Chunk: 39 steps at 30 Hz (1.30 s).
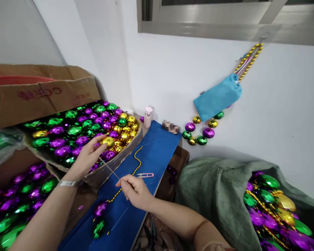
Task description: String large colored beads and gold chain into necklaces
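Note:
My left hand [90, 153] pinches a shiny gold bead ball [108, 141] over a box filled with faceted balls. With closed fingertips, my right hand [136, 191] grips a thin thread [110, 170]; its straight stretch runs up toward my left hand, and I cannot tell whether part of it is a needle. From below my right hand the thread trails to a small gold bead [108, 233] on the blue cloth [157, 153]. A gold bead chain [115, 197] lies there too, joined to a purple ball [100, 209] and a green ball [98, 228]. Pink-handled thread snips [146, 175] rest nearby.
The cardboard box [120, 157] of purple, green and gold balls stands left of the cloth. A pink bottle [148, 116] is at the back. At right sits a green sack [211, 188] of bead necklaces. A blue pouch [218, 97] and necklace [202, 140] hang on the wall.

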Each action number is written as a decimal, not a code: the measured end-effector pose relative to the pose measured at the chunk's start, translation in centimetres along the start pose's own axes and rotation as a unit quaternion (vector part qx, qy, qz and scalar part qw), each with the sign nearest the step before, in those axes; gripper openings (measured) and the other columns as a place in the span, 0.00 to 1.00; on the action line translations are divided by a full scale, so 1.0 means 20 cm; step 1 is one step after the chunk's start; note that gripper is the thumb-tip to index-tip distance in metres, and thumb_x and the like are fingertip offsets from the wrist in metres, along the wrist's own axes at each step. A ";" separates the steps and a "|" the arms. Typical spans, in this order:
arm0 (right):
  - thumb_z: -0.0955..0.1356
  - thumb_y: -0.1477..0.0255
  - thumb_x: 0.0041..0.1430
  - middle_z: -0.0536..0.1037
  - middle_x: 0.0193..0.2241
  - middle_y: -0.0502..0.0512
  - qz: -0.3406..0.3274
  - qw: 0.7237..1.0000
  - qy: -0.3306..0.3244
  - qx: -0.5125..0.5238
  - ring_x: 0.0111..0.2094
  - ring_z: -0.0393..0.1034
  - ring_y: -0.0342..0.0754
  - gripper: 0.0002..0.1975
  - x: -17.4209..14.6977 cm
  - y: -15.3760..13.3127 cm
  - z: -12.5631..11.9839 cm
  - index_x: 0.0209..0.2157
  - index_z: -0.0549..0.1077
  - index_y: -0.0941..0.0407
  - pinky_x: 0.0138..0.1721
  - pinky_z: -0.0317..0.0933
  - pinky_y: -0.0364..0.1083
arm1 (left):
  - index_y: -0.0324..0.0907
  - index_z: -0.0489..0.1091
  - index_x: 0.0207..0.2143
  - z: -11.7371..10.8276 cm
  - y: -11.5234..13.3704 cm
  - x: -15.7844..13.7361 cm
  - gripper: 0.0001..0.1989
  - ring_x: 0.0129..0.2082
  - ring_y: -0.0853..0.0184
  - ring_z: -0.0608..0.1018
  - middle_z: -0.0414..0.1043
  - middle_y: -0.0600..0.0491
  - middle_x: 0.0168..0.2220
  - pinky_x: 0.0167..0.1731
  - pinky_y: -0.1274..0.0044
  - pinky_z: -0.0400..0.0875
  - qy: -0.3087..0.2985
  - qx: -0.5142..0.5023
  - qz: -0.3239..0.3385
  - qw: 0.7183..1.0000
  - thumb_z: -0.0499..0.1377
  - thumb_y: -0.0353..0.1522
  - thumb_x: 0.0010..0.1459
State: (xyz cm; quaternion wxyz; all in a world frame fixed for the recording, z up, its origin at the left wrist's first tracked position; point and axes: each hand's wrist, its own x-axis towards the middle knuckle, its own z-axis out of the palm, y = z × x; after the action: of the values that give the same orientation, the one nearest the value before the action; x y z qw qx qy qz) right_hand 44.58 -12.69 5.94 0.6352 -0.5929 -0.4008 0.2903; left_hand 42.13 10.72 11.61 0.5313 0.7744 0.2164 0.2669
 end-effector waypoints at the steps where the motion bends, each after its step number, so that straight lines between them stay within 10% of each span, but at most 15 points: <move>1: 0.58 0.60 0.68 0.64 0.19 0.45 -0.007 1.000 -0.006 -0.021 0.20 0.61 0.38 0.18 -0.01 0.00 0.01 0.41 0.73 0.58 0.23 0.55 0.37 | 0.46 0.70 0.52 -0.04 0.03 -0.07 0.25 0.42 0.62 0.76 0.74 0.50 0.45 0.42 0.72 0.72 0.013 -0.066 -0.025 0.997 0.65 0.40 0.51; 7: 0.58 0.66 0.68 0.72 0.23 0.48 -0.058 0.991 -0.053 -0.112 0.24 0.66 0.39 0.15 -0.08 -0.01 0.07 0.40 0.74 0.56 0.29 0.59 0.38 | 0.49 0.69 0.52 -0.24 0.12 -0.50 0.21 0.44 0.62 0.77 0.72 0.51 0.49 0.41 0.71 0.76 0.131 -0.354 -0.116 0.919 0.62 0.38 0.55; 15: 0.59 0.74 0.67 0.78 0.36 0.55 -0.154 0.961 -0.148 -0.177 0.36 0.74 0.44 0.11 -0.14 0.04 0.16 0.40 0.73 0.55 0.39 0.64 0.41 | 0.45 0.69 0.42 -0.30 0.07 -0.89 0.15 0.42 0.61 0.78 0.75 0.53 0.41 0.46 0.64 0.73 0.250 -0.450 -0.113 0.850 0.65 0.31 0.50; 39: 0.57 0.75 0.68 0.77 0.28 0.53 -0.214 0.921 -0.174 -0.276 0.28 0.72 0.45 0.13 -0.20 0.03 0.27 0.38 0.72 0.55 0.31 0.62 0.42 | 0.46 0.68 0.47 -0.25 0.03 -1.14 0.25 0.42 0.66 0.75 0.72 0.52 0.43 0.44 0.73 0.71 0.366 -0.314 -0.044 0.875 0.69 0.29 0.45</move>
State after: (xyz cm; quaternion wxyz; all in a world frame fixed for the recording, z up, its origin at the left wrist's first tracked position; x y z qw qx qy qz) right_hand 37.94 -13.25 4.55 0.4135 -0.5851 -0.6867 0.1233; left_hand 21.51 -0.02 9.40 0.6404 0.4031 0.3346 0.5616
